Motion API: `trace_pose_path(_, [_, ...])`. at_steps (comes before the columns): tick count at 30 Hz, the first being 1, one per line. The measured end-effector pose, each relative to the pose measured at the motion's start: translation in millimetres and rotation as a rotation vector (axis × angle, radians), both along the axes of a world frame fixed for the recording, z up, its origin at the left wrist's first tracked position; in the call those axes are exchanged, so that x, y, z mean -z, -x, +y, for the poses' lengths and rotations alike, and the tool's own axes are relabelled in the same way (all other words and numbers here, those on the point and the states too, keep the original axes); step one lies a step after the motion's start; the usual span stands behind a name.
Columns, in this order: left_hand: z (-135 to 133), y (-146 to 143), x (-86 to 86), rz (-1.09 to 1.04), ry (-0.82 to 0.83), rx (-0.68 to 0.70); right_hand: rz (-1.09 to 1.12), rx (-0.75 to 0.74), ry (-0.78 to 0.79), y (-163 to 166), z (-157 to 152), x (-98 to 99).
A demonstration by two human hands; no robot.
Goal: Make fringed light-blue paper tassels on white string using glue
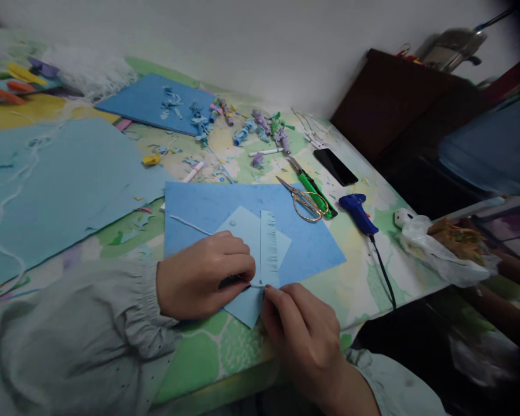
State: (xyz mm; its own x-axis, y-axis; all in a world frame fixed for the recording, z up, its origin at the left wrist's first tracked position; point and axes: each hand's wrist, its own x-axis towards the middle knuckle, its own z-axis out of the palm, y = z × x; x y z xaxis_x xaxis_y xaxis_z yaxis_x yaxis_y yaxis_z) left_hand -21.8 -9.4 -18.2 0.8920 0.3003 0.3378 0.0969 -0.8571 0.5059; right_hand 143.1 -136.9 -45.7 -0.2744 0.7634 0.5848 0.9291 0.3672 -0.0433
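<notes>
My left hand [205, 274] is closed in a pinch on a thin white cord [190, 225], whose tail sticks out beyond the knuckles. A short stretch of the cord crosses the near end of a light-blue paper strip [266, 242] with fringe cuts along its right side. My right hand [305, 329] pinches the cord's near end at the strip's lower corner. Beneath the strip lies a light-blue paper square [243, 222], turned cornerwise, on a larger blue sheet [314, 248]. Both sets of fingertips are close together, partly hiding the cord.
Gold-handled scissors [309, 207], a green cutter [314, 188], a blue glue gun [357, 212] and a black phone [335, 166] lie to the right. Curled paper flowers [242, 133] and scraps lie behind. At left is a big light-blue sheet [78, 179]. Another person's arm [511, 268] is beside a plastic bag [435, 254].
</notes>
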Motion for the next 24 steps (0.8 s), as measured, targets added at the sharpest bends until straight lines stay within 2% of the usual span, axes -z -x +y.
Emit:
trace_pose_path(10, [0,-1,5.1,-0.009,0.008,0.031,-0.009,0.002,0.038,1,1,-1.0])
trace_pose_path(17, [-2,-3,3.3,0.047,-0.060,0.026,0.008,0.027,-0.005,8,5,-4.8])
trace_pose_path(24, [-2,-3,1.3,0.061,-0.060,0.042,0.021,0.041,0.027,10,5,-8.0])
